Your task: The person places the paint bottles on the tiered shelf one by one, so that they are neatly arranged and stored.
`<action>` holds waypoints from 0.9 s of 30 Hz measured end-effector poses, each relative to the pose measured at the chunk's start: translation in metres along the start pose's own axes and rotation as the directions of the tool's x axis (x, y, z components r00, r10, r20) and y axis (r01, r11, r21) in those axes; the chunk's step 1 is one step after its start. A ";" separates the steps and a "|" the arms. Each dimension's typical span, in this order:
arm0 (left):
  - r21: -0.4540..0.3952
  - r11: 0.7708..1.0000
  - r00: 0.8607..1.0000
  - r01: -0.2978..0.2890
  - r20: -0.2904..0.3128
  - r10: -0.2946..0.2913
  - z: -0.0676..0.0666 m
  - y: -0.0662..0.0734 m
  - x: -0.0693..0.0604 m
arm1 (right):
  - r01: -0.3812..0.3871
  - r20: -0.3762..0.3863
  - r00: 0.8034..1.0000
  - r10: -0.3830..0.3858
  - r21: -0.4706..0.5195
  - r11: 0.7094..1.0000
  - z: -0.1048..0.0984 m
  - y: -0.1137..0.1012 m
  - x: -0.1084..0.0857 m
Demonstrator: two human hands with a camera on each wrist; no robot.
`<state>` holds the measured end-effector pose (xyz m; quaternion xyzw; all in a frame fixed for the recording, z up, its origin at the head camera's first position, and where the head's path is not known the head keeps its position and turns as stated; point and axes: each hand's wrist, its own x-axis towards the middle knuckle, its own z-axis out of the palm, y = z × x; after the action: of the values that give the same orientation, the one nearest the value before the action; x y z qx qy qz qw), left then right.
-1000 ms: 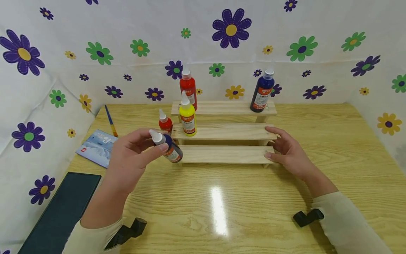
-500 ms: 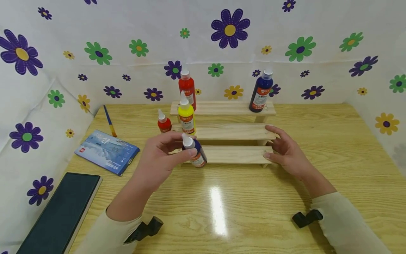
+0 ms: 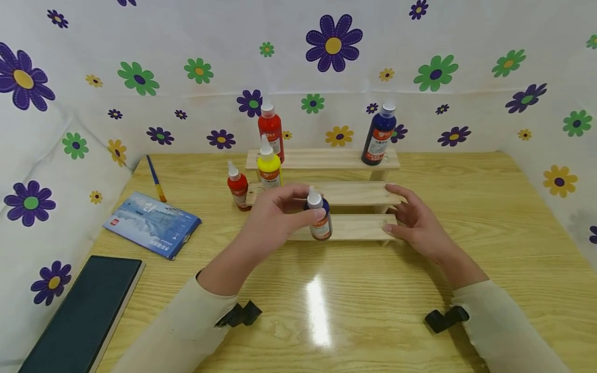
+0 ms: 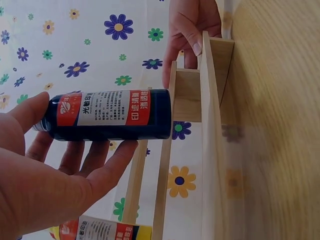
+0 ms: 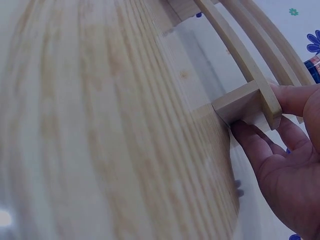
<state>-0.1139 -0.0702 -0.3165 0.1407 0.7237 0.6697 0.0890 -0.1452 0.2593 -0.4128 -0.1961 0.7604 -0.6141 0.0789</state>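
Observation:
My left hand (image 3: 270, 220) holds a small dark blue bottle (image 3: 321, 229) with a white pointed cap, thumb in front and fingers behind. The bottle is over the front of a three-tier wooden rack (image 3: 356, 228). In the left wrist view, the label of this blue bottle (image 4: 105, 110) faces the camera. At the rack's right end my right hand (image 3: 417, 223) grips the wood, its thumb on the lowest shelf. The right wrist view has that hand (image 5: 285, 155) around the end of a shelf (image 5: 270, 102).
On the top tier stand a red bottle (image 3: 270, 124) at left and a larger blue bottle (image 3: 380, 137) at right. A yellow bottle (image 3: 269, 168) is on the middle tier. Left of the rack are a small red bottle (image 3: 238, 187), paintbrush (image 3: 156, 178), blue box (image 3: 151, 223) and dark flat panel (image 3: 84, 316).
My left hand has carried the small blue bottle rightward from the rack's left end to in front of its middle, and the bottle is more upright. My right hand stays on the rack.

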 end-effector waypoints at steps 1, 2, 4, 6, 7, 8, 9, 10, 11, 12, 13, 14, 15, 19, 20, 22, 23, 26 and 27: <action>0.000 1.000 1.000 0.010 0.001 -0.010 0.001 0.001 0.003 | 0.002 0.001 1.000 -0.002 0.001 1.000 0.000 0.000 0.000; -0.001 1.000 1.000 0.017 0.003 -0.017 0.003 0.002 0.007 | 0.003 0.003 1.000 -0.003 0.003 1.000 0.000 0.000 0.000; -0.011 1.000 1.000 0.025 0.003 -0.025 0.005 0.004 0.013 | 0.005 0.005 1.000 -0.005 0.004 1.000 -0.001 0.001 0.000; -0.024 0.999 0.999 0.035 -0.002 -0.035 0.007 0.006 0.020 | 0.003 0.004 1.000 -0.003 0.006 1.000 -0.001 0.002 0.000; -0.029 0.999 0.999 0.035 -0.001 -0.035 0.008 0.007 0.023 | 0.002 0.003 1.000 -0.002 0.008 1.000 -0.001 0.002 0.000; -0.034 0.999 0.999 0.034 -0.002 -0.034 0.009 0.008 0.026 | 0.000 0.002 1.000 0.000 0.010 1.000 -0.001 0.002 0.000; -0.033 0.999 0.999 0.035 -0.005 -0.035 0.009 0.009 0.029 | -0.001 0.001 1.000 0.001 0.010 1.000 -0.001 0.003 0.000; -0.033 0.999 0.999 0.035 -0.004 -0.035 0.010 0.011 0.031 | -0.002 0.001 1.000 0.002 0.012 1.000 -0.001 0.003 0.000; -0.032 0.999 0.999 0.038 -0.004 -0.038 0.011 0.012 0.034 | -0.002 0.000 1.000 0.002 0.014 1.000 -0.001 0.003 0.000; -0.033 0.999 0.999 0.039 -0.002 -0.039 0.012 0.014 0.037 | -0.003 0.000 1.000 0.003 0.017 1.000 -0.001 0.003 0.000; -0.034 0.999 0.999 0.039 0.001 -0.039 0.014 0.015 0.040 | -0.003 0.001 1.000 0.003 0.017 1.000 -0.001 0.004 0.000; -0.036 0.999 0.999 0.041 0.004 -0.041 0.015 0.016 0.042 | -0.004 0.002 1.000 0.003 0.020 1.000 -0.001 0.004 0.000; -0.034 0.998 0.999 0.043 0.007 -0.043 0.017 0.018 0.045 | -0.005 0.003 1.000 0.005 0.023 1.000 -0.001 0.004 0.000; -0.021 0.999 0.999 0.046 0.014 -0.045 0.025 0.023 0.056 | -0.006 0.003 1.000 0.006 0.035 0.999 -0.001 0.005 0.000; -0.016 0.999 0.999 0.042 0.017 -0.042 0.027 0.024 0.059 | -0.004 0.003 1.000 0.004 0.041 0.999 -0.001 0.006 0.000; -0.005 0.999 0.999 0.034 0.025 -0.034 0.031 0.026 0.066 | 0.001 0.003 1.000 -0.001 0.050 0.999 -0.001 0.005 0.000; -0.004 1.000 0.999 0.030 0.033 -0.030 0.033 0.027 0.069 | 0.005 0.003 1.000 -0.005 0.054 0.999 -0.001 0.005 0.000; 0.002 1.000 0.999 0.016 0.051 -0.016 0.038 0.028 0.079 | 0.012 0.006 1.000 -0.012 0.063 0.998 -0.001 0.004 0.000; 0.008 1.000 0.998 0.015 0.054 -0.016 0.040 0.028 0.083 | 0.012 0.008 1.000 -0.013 0.064 0.998 -0.001 0.004 0.000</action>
<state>-0.1770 -0.0042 -0.2876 0.1536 0.7248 0.6620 0.1133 -0.1468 0.2608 -0.4167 -0.2008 0.7388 -0.6377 0.0845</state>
